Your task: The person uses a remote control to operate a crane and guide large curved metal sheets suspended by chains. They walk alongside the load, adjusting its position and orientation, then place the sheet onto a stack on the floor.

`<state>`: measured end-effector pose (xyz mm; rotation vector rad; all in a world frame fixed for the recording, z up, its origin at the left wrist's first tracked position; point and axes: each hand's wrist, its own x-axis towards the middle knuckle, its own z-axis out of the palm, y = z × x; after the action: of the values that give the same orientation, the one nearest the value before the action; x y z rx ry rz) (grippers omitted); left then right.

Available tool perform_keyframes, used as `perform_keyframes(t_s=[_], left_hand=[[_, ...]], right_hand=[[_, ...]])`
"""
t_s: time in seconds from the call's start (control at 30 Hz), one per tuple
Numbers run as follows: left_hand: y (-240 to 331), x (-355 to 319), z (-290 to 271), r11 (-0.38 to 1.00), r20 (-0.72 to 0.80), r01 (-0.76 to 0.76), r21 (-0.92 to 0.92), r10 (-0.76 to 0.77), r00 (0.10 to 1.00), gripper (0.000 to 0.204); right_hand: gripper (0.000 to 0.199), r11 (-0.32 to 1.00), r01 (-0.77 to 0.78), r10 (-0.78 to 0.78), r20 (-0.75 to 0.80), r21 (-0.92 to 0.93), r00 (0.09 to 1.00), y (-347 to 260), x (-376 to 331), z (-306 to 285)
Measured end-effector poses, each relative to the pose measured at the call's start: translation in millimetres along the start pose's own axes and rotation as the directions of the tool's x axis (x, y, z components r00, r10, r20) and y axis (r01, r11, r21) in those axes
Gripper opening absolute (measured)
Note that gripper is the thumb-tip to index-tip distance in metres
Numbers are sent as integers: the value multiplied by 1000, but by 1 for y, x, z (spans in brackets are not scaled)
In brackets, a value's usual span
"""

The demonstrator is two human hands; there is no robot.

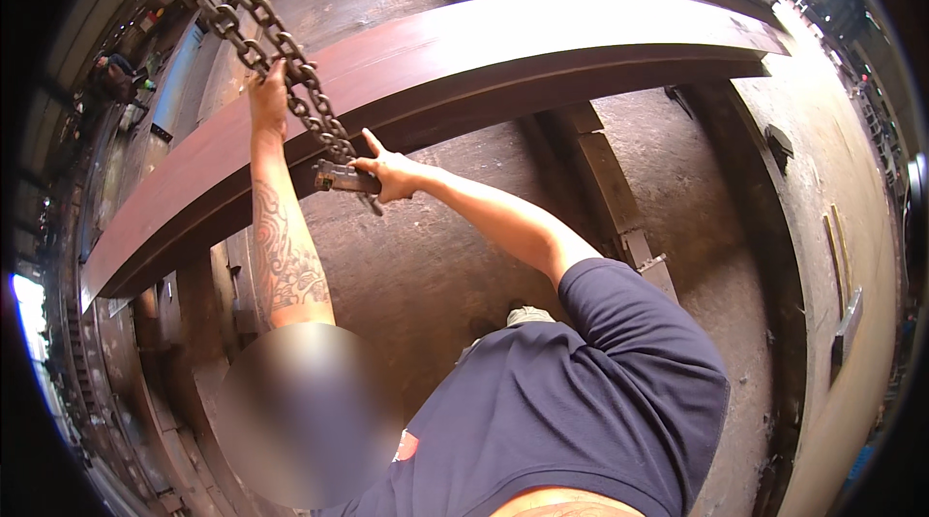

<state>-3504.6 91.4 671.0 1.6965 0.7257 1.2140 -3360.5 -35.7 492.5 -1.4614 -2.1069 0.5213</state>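
Note:
Two runs of heavy steel chain (224, 18) hang from the upper left, slanting down over a long reddish-brown steel beam (426, 57). My left hand (269, 99) is raised over the beam, closed round the chain partway up. Lower down, on the near side of the beam, my right hand (395, 175) grips a dark, blocky metal fitting (341, 177) at the chain's lower part, thumb sticking up. A short chain end shows below that hand. The fitting's exact kind cannot be made out. A blurred patch covers my left upper arm.
Brown steel plates and cross-members (619, 183) lie below and beyond the beam. A broad pale plate edge (823, 227) runs down the right, with a small metal bar (848, 328) on it. Far left, a person (121, 81) in dark clothes is near a blue-edged piece.

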Motion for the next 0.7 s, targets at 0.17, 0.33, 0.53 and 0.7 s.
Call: perform_keyframes(t_s=[0.17,0.33,0.53,0.7], left_hand=[[22,-7,22,986,137,8,-169,15,990,31],[15,5,24,998,39,11,-66,-8,999,32],[-20,32,26,932,-192,-214,294,277,942,31],[-50,52,29,918,-247,-223,327,311,918,30]], right_hand=[[93,997,70,-70,7,15,998,18,32,-5],[90,999,9,-5,-71,47,997,25,8,-8],[77,1000,-28,28,-38,6,999,37,-45,-31],[88,987,-152,156,-84,47,984,72,-80,-58]])
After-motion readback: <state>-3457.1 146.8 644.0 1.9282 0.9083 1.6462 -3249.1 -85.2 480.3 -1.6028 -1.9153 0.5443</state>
